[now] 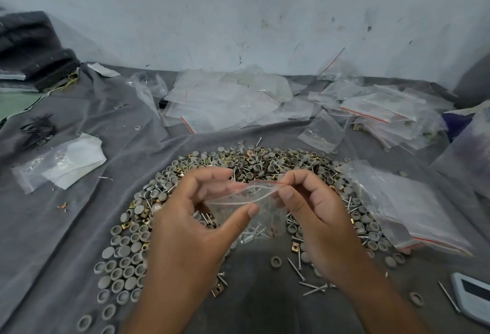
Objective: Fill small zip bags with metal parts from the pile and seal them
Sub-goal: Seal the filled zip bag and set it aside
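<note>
I hold a small clear zip bag (pixel 249 201) with a red seal line above the pile, its mouth held apart. My left hand (pixel 193 217) pinches the near left lip with thumb and fingers. My right hand (pixel 313 211) pinches the right end of the seal strip. Several nails and small parts show through the bag's lower part. The pile of metal parts (pixel 265 164), made of grey round caps, brass clips and nails, curves in an arc around my hands on the grey cloth (pixel 66 227).
A stack of zip bags (pixel 408 209) lies to the right, more loose bags (pixel 228 100) along the wall behind. A white plastic wrap (pixel 66 164) and black clips (pixel 37 129) lie left. A white device (pixel 474 296) sits at the lower right edge.
</note>
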The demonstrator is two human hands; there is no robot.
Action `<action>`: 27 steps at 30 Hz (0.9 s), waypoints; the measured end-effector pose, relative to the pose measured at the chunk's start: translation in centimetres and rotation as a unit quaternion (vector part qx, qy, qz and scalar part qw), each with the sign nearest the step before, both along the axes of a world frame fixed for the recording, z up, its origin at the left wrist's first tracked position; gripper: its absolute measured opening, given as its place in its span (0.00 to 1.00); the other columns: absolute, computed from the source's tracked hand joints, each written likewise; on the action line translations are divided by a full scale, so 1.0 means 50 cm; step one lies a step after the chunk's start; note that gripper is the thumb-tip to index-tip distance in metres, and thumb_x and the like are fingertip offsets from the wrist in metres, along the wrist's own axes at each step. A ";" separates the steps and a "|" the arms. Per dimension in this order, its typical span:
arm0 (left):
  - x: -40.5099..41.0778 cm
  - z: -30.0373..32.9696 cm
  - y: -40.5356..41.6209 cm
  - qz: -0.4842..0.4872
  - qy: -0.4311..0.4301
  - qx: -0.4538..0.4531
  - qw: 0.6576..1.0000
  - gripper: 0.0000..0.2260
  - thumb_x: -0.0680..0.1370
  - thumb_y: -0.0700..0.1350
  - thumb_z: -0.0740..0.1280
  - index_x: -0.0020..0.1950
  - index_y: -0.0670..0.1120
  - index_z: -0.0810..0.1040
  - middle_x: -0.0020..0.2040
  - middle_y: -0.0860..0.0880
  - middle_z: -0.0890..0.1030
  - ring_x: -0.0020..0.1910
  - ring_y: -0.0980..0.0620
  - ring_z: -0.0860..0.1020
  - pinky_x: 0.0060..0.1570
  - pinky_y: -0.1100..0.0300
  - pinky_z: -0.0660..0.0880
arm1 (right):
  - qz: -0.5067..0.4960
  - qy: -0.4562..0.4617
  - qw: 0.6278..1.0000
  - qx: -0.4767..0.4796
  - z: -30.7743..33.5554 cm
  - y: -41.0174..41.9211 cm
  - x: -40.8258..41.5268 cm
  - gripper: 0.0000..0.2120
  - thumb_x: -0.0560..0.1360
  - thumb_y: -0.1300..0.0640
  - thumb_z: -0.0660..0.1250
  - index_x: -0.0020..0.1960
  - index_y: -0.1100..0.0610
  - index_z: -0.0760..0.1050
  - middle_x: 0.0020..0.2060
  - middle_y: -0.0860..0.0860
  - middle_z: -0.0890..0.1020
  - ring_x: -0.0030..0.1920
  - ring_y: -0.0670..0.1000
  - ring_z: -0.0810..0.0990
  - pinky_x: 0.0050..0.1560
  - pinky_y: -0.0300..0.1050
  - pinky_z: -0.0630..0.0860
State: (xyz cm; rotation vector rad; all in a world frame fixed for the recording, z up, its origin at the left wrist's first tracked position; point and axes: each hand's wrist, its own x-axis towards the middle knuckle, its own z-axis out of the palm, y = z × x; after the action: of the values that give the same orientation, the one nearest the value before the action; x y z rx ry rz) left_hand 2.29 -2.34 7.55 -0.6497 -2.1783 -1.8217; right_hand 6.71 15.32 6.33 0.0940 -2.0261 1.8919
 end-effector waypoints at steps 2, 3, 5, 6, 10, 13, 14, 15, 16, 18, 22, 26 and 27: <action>0.003 0.002 0.004 -0.012 0.009 -0.006 1.000 0.22 0.67 0.53 0.80 0.56 0.58 0.76 0.49 0.60 0.85 0.50 0.60 0.84 0.49 0.68 0.78 | -0.001 0.004 1.000 0.014 0.000 -0.003 0.001 0.06 0.77 0.44 0.65 0.49 0.45 0.78 0.40 0.48 0.81 0.43 0.51 0.79 0.45 0.43 0.78; 0.005 0.002 0.007 -0.015 0.012 -0.005 1.000 0.22 0.67 0.51 0.81 0.56 0.58 0.76 0.48 0.60 0.85 0.49 0.60 0.84 0.47 0.70 0.77 | 0.000 0.005 1.000 0.023 0.000 -0.005 0.003 0.07 0.77 0.44 0.65 0.49 0.45 0.78 0.40 0.50 0.80 0.43 0.54 0.79 0.44 0.45 0.77; 0.009 0.002 0.011 -0.018 0.010 0.006 1.000 0.19 0.68 0.48 0.79 0.54 0.59 0.77 0.45 0.59 0.86 0.45 0.60 0.84 0.41 0.69 0.78 | 0.004 0.005 1.000 0.031 -0.002 -0.009 0.005 0.06 0.78 0.44 0.65 0.50 0.45 0.78 0.41 0.49 0.80 0.43 0.51 0.79 0.44 0.41 0.77; 0.011 0.001 0.012 -0.019 0.008 0.011 1.000 0.18 0.68 0.48 0.78 0.54 0.59 0.77 0.44 0.58 0.86 0.44 0.59 0.85 0.40 0.68 0.79 | 0.009 0.003 0.999 0.032 -0.003 -0.009 0.007 0.06 0.78 0.44 0.66 0.51 0.44 0.78 0.41 0.48 0.81 0.43 0.48 0.79 0.44 0.38 0.76; 0.014 0.003 0.009 -0.020 0.012 0.003 1.000 0.17 0.70 0.47 0.77 0.55 0.59 0.76 0.43 0.59 0.86 0.45 0.59 0.84 0.45 0.68 0.78 | 0.014 -0.007 0.998 0.058 -0.004 -0.008 0.009 0.07 0.77 0.44 0.68 0.52 0.43 0.79 0.42 0.45 0.81 0.43 0.43 0.79 0.44 0.32 0.73; 0.015 0.004 0.012 -0.019 0.014 -0.007 1.000 0.17 0.70 0.47 0.77 0.54 0.59 0.76 0.42 0.60 0.85 0.44 0.60 0.84 0.45 0.70 0.77 | 0.006 -0.006 0.997 0.078 -0.004 -0.008 0.008 0.06 0.77 0.44 0.67 0.50 0.45 0.79 0.40 0.44 0.81 0.39 0.41 0.77 0.40 0.31 0.72; 0.015 0.004 0.013 -0.019 0.014 -0.009 1.000 0.17 0.70 0.46 0.77 0.54 0.59 0.76 0.42 0.60 0.85 0.44 0.60 0.84 0.45 0.71 0.76 | 0.005 -0.006 0.997 0.081 -0.004 -0.009 0.008 0.07 0.77 0.44 0.67 0.50 0.45 0.79 0.39 0.43 0.81 0.38 0.41 0.76 0.39 0.30 0.71; 0.015 0.004 0.014 -0.017 0.016 -0.013 1.000 0.17 0.70 0.47 0.78 0.54 0.58 0.76 0.42 0.60 0.85 0.45 0.61 0.84 0.46 0.73 0.75 | 0.005 -0.005 0.996 0.084 -0.004 -0.009 0.008 0.07 0.78 0.44 0.66 0.50 0.46 0.79 0.38 0.42 0.80 0.36 0.40 0.76 0.37 0.30 0.70; 0.015 0.004 0.015 -0.014 0.020 -0.016 1.000 0.17 0.71 0.47 0.79 0.55 0.57 0.76 0.42 0.61 0.85 0.45 0.61 0.84 0.47 0.74 0.74 | 0.003 -0.004 0.996 0.089 -0.004 -0.009 0.009 0.07 0.78 0.44 0.66 0.49 0.46 0.79 0.37 0.42 0.79 0.35 0.40 0.75 0.37 0.30 0.69; 0.015 0.005 0.016 -0.009 0.023 -0.017 1.000 0.16 0.71 0.49 0.77 0.55 0.57 0.76 0.42 0.61 0.85 0.46 0.61 0.84 0.47 0.75 0.73 | -0.004 0.003 0.994 0.107 -0.005 -0.011 0.010 0.07 0.79 0.44 0.65 0.50 0.46 0.78 0.36 0.43 0.78 0.34 0.40 0.74 0.36 0.31 0.69; 0.015 0.004 0.016 -0.003 0.025 -0.029 0.999 0.16 0.72 0.50 0.77 0.55 0.58 0.76 0.42 0.61 0.85 0.47 0.59 0.83 0.47 0.74 0.73 | -0.005 0.001 0.993 0.118 -0.007 -0.020 0.013 0.07 0.79 0.42 0.62 0.51 0.43 0.76 0.37 0.48 0.78 0.35 0.50 0.76 0.37 0.47 0.75; 0.016 0.004 0.011 -0.008 0.015 -0.027 0.999 0.17 0.71 0.50 0.76 0.56 0.60 0.75 0.43 0.59 0.85 0.45 0.56 0.84 0.44 0.58 0.80 | 0.003 0.001 0.991 0.136 -0.003 -0.020 0.013 0.06 0.80 0.44 0.63 0.52 0.43 0.77 0.43 0.43 0.81 0.43 0.47 0.80 0.42 0.39 0.75; 0.016 0.004 0.010 -0.014 0.010 -0.022 1.000 0.18 0.70 0.51 0.76 0.56 0.61 0.74 0.43 0.59 0.85 0.44 0.56 0.84 0.43 0.55 0.81 | 0.003 0.004 0.989 0.147 -0.002 -0.021 0.013 0.06 0.80 0.45 0.63 0.52 0.43 0.77 0.43 0.42 0.81 0.44 0.47 0.80 0.43 0.36 0.74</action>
State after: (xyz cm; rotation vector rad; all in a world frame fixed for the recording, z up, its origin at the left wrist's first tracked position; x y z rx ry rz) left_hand 3.08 -1.83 7.75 -0.7077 -2.2124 -1.7769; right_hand 7.38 14.29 6.23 0.1843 -2.2862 1.5807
